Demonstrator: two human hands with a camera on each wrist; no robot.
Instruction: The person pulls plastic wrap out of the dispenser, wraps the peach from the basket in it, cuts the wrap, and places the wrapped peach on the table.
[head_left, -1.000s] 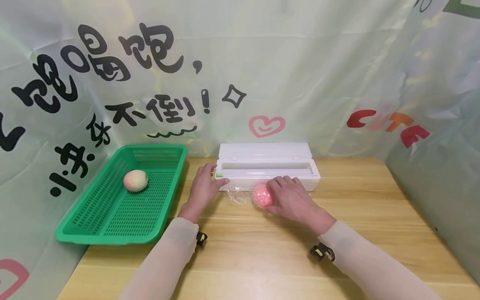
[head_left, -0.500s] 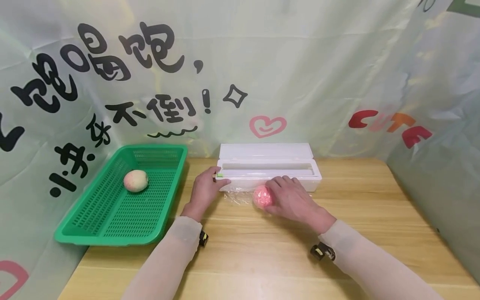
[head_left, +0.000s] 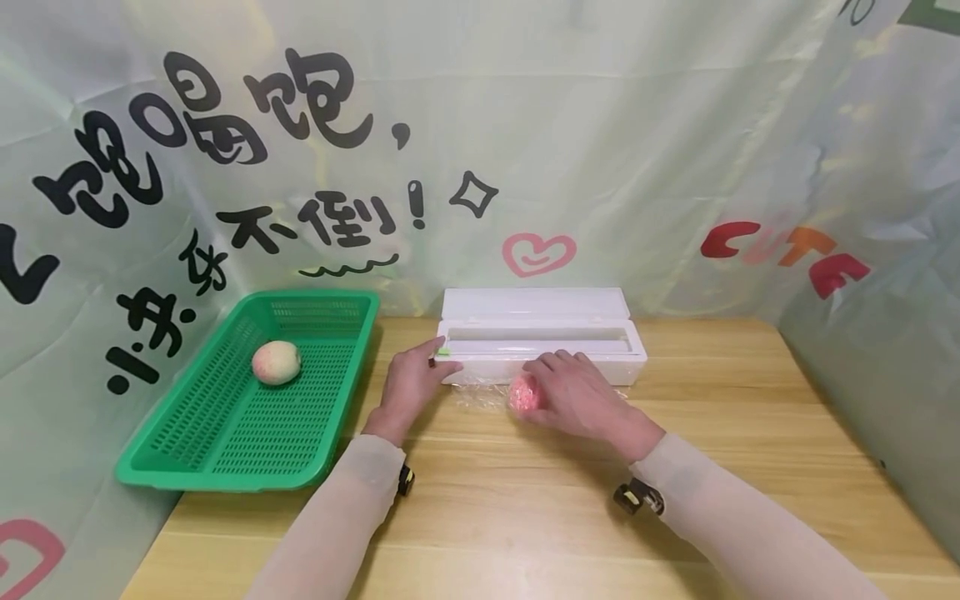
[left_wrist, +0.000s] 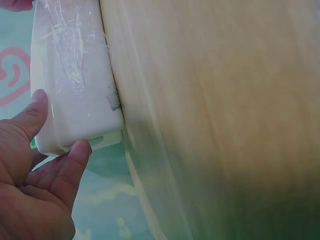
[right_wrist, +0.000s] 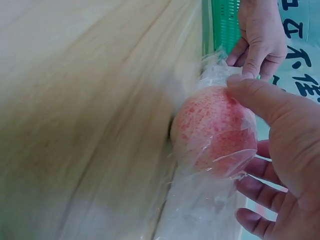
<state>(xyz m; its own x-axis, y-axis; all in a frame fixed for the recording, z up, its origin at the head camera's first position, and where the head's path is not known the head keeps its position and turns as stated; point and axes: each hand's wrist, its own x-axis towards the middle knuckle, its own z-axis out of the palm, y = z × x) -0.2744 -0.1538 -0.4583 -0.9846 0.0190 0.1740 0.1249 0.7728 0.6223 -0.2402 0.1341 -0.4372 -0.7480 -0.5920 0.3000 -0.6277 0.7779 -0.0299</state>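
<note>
At the back of the table stands a white cling film dispenser (head_left: 540,369) with its lid raised. My left hand (head_left: 411,379) grips its left end, thumb on the front wall; the left wrist view shows the thumb and fingers at that end's edges. In front of the dispenser my right hand (head_left: 576,396) holds a pink, speckled peach (right_wrist: 215,132), partly wrapped in clear film. The right thumb lies on the peach's upper side, with the fingers bent around the far side. Crinkled cling film (head_left: 480,395) runs along the dispenser's front beside the peach.
A green plastic basket (head_left: 330,450) stands on the left of the wooden table (head_left: 525,533), with one pale pink peach (head_left: 276,362) inside. A printed cloth (head_left: 637,150) hangs close behind the dispenser and along both sides.
My right hand has shifted slightly left over the peach and now covers more of it. The left hand keeps its grip on the dispenser's end. The head view has shifted a little.
</note>
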